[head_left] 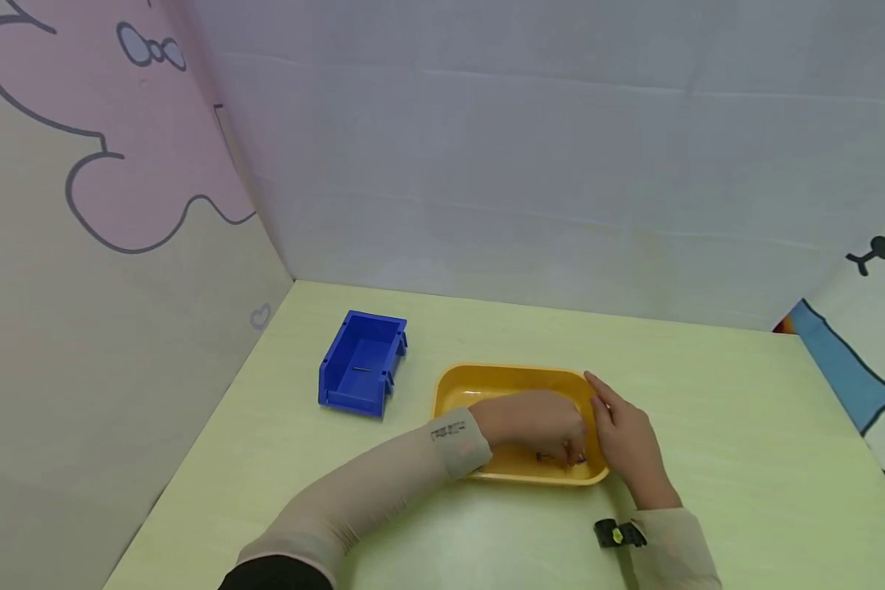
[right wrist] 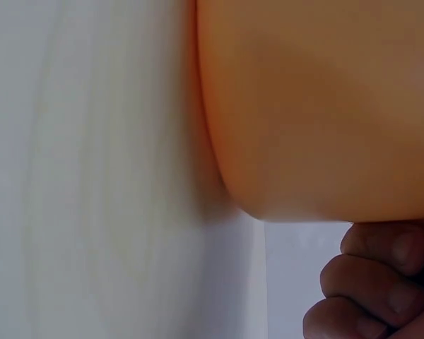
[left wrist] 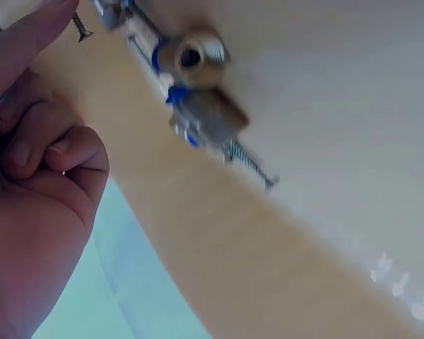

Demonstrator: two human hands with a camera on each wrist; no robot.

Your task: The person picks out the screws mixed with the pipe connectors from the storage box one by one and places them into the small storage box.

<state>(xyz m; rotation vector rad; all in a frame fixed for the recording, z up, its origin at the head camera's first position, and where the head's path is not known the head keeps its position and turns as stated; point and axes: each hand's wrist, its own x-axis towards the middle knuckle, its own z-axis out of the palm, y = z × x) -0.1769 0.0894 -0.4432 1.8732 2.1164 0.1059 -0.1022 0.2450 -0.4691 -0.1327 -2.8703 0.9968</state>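
My left hand point(head_left: 546, 422) reaches down into a yellow tray point(head_left: 512, 375). In the left wrist view its fingers are curled, and a small screw point(left wrist: 81, 28) sticks out from under the fingertip, pinched there. Close by in the tray lie metal fittings point(left wrist: 208, 116) with blue parts, one with a round threaded opening, and several longer screws point(left wrist: 251, 166). My right hand point(head_left: 630, 442) grips the tray's right rim. In the right wrist view, its curled fingers point(right wrist: 367, 282) press against the tray's outer side point(right wrist: 304, 141).
A blue open-front bin point(head_left: 352, 406) stands to the left behind the tray, with one small screw point(head_left: 361, 369) inside. The pale yellow table point(head_left: 737, 410) meets a cloth-covered wall point(head_left: 524, 180) at the back. A black device point(head_left: 619, 534) sits at the right cuff.
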